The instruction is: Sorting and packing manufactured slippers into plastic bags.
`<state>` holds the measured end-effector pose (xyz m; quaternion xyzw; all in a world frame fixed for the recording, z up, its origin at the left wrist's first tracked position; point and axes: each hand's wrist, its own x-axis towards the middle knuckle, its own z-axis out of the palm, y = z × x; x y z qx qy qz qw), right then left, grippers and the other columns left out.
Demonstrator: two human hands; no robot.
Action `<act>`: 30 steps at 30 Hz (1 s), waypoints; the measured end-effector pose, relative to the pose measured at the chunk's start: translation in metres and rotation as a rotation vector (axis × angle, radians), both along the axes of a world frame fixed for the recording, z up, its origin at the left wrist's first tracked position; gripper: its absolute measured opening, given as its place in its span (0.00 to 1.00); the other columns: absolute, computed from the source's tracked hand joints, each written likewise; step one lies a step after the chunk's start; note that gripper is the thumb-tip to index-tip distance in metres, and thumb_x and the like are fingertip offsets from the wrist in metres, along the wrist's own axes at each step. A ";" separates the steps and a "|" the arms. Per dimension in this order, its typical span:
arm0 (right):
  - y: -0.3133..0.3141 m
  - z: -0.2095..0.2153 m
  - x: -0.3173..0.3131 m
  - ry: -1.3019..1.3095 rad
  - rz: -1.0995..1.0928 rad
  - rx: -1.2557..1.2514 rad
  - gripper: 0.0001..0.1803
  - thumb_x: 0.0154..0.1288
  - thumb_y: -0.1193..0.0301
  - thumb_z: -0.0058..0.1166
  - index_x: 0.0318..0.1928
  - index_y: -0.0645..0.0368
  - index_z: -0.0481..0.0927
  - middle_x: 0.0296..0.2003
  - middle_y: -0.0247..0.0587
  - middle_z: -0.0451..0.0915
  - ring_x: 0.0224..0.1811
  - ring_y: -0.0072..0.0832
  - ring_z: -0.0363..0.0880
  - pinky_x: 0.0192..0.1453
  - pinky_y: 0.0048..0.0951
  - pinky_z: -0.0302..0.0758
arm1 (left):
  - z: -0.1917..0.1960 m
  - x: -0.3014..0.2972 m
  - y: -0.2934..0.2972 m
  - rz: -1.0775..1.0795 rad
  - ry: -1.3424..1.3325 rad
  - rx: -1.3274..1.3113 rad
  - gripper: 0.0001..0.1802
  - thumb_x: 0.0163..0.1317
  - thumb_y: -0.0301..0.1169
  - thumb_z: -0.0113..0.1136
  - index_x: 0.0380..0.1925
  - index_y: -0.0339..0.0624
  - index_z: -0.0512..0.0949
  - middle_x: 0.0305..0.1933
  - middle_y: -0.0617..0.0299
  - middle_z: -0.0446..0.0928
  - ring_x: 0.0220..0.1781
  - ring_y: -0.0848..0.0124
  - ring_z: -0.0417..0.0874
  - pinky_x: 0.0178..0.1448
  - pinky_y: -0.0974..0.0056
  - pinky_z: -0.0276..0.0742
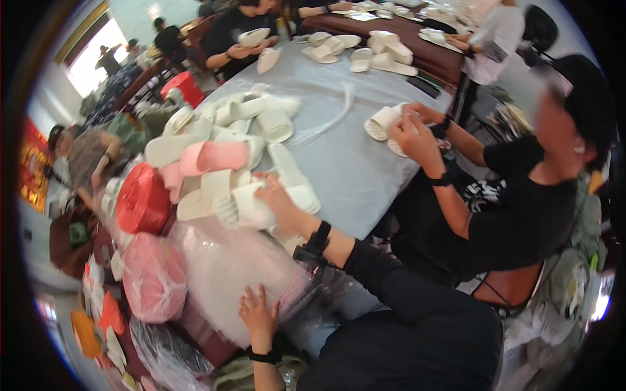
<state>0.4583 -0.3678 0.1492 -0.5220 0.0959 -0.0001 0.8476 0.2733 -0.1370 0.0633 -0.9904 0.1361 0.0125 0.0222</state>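
My right hand (pixel 282 203) reaches into the slipper pile and has its fingers closed on a white slipper (pixel 251 207); part of its grip is hidden. My left hand (pixel 259 314), fingers spread, lies on a stack of clear plastic bags (pixel 228 260) at the near edge of the table. Beyond the right hand, white slippers (pixel 171 151) are heaped together, with a pink slipper (pixel 215 158) among them. Another white slipper (pixel 292 173) leans at the heap's right side.
A red plastic container (pixel 142 197) and a wrapped pink bundle (pixel 154 277) stand left of the bags. At the right, a co-worker's hands (pixel 417 133) hold white slippers (pixel 383 122). Across the plastic-covered table (pixel 326 117), another person holds a slipper (pixel 253 37) near more white pairs (pixel 389 51).
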 end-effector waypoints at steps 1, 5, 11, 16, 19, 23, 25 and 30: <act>-0.007 0.000 0.009 -0.066 0.021 0.123 0.24 0.56 0.79 0.44 0.56 0.54 0.67 0.44 0.43 0.73 0.41 0.30 0.76 0.41 0.31 0.77 | -0.002 0.000 0.000 0.038 -0.001 0.005 0.37 0.54 0.49 0.60 0.64 0.56 0.63 0.69 0.46 0.55 0.64 0.45 0.61 0.58 0.45 0.63; -0.039 0.009 0.023 -0.137 0.010 0.442 0.26 0.56 0.79 0.44 0.58 0.53 0.66 0.42 0.43 0.75 0.42 0.31 0.78 0.42 0.38 0.81 | 0.015 0.010 -0.012 0.015 0.052 -0.055 0.34 0.54 0.49 0.61 0.62 0.57 0.66 0.67 0.48 0.59 0.63 0.47 0.63 0.57 0.46 0.65; -0.047 0.035 -0.028 -0.283 0.158 0.352 0.26 0.60 0.78 0.53 0.59 0.54 0.65 0.44 0.41 0.77 0.43 0.25 0.78 0.43 0.29 0.79 | 0.018 0.013 -0.009 -0.004 0.077 -0.057 0.32 0.54 0.46 0.61 0.60 0.56 0.68 0.66 0.48 0.61 0.61 0.47 0.66 0.53 0.48 0.70; -0.056 0.009 -0.070 -0.159 0.332 0.124 0.27 0.60 0.76 0.55 0.60 0.55 0.65 0.43 0.39 0.78 0.43 0.22 0.78 0.46 0.23 0.75 | 0.012 0.010 -0.013 0.017 0.058 -0.073 0.30 0.54 0.42 0.62 0.59 0.56 0.69 0.64 0.47 0.62 0.58 0.48 0.68 0.50 0.49 0.72; -0.065 -0.004 -0.088 -0.080 0.486 -0.113 0.28 0.59 0.77 0.56 0.60 0.58 0.65 0.45 0.38 0.77 0.46 0.22 0.75 0.49 0.23 0.71 | 0.008 0.008 -0.014 0.009 -0.006 -0.039 0.31 0.54 0.43 0.61 0.59 0.56 0.68 0.64 0.47 0.62 0.58 0.48 0.68 0.50 0.49 0.72; -0.074 0.004 -0.110 0.009 0.547 -0.223 0.32 0.56 0.76 0.57 0.62 0.57 0.62 0.47 0.41 0.77 0.47 0.26 0.74 0.52 0.26 0.70 | 0.008 0.012 -0.009 -0.003 0.008 -0.042 0.31 0.54 0.43 0.61 0.60 0.56 0.68 0.64 0.47 0.62 0.57 0.47 0.68 0.51 0.49 0.72; -0.075 -0.009 -0.113 -0.077 0.573 -0.447 0.35 0.55 0.73 0.59 0.64 0.57 0.60 0.46 0.44 0.77 0.47 0.30 0.75 0.51 0.28 0.71 | 0.009 0.012 -0.006 0.014 0.037 -0.094 0.31 0.54 0.43 0.61 0.60 0.56 0.68 0.65 0.48 0.61 0.60 0.48 0.65 0.54 0.47 0.67; -0.084 -0.012 -0.100 -0.205 0.673 -1.065 0.43 0.54 0.67 0.61 0.68 0.52 0.53 0.46 0.50 0.77 0.46 0.40 0.78 0.50 0.34 0.72 | 0.007 0.013 -0.010 0.022 0.025 -0.092 0.30 0.54 0.44 0.61 0.60 0.58 0.69 0.66 0.50 0.61 0.61 0.48 0.64 0.56 0.46 0.66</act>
